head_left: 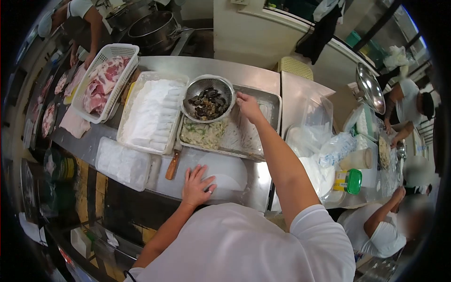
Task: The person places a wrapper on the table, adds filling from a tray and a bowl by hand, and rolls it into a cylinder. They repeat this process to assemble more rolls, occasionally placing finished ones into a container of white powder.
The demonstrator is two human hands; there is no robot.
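Observation:
My right hand (249, 105) is closed at the right rim of a metal bowl (193, 81), fingertips at its edge. Dark, mushroom-like pieces (208, 102) lie in the bowl, which sits over a metal tray (268, 113). A pale filling with green flecks (203, 133) fills the tray's left part; the right part is smeared with residue. My left hand (196, 187) rests on a white cutting board (230, 173), fingers spread, holding nothing. Left of it lies a knife, its wooden handle (173, 165) toward me and its blade mostly hidden.
Left of the tray stands a white box (121, 134) of flour-dusted rolls. A plastic container (141, 182) and a basket (79, 101) of raw meat (105, 84) are farther left. Plastic bags (338, 148) and a green-lidded tub (353, 181) lie right. Other people work at both sides.

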